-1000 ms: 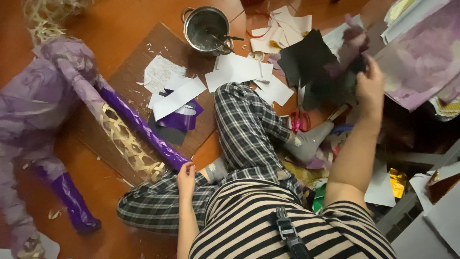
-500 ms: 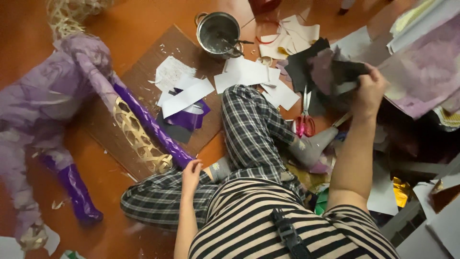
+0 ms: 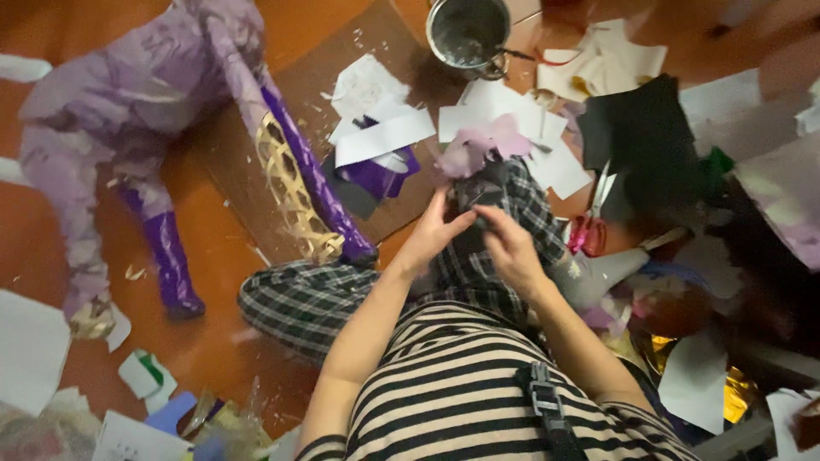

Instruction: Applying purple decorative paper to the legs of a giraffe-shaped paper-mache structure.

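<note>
Apparently both hands were meeting over the raised knee in checked trousers (image 3: 530, 205), just off the right edge of the flat brown cardboard sheet (image 3: 248, 162) on the orange-brown floor (image 3: 213, 341). From where I watched, the left hand (image 3: 431, 235) and the right hand (image 3: 511, 248) were each closed narrow, fingertips pinching a crumpled wad of lilac tissue paper backed by something dark (image 3: 483, 149). That wad sat at the knee's far end, touching both sets of fingertips. Motion blur kept me from telling exactly which fingers gripped it.

On the cardboard sheet lay torn white paper scraps (image 3: 384, 137) over a glossy purple piece (image 3: 380, 175). A round metal pot (image 3: 468, 30) stood beyond the sheet's far corner. Across the sheet's left side sprawled a big purple paper-covered figure with woven cane showing in one leg (image 3: 128, 85). Right of the sheet, past the knee, red-handled scissors (image 3: 585, 230) lay near a black paper sheet (image 3: 641, 128).

I judged the step in hand to be working the lilac wad between the fingertips, pulling or shaping it. Any next move would call for a light, even pinch from both hands, since such thin paper looked likely to tear.
</note>
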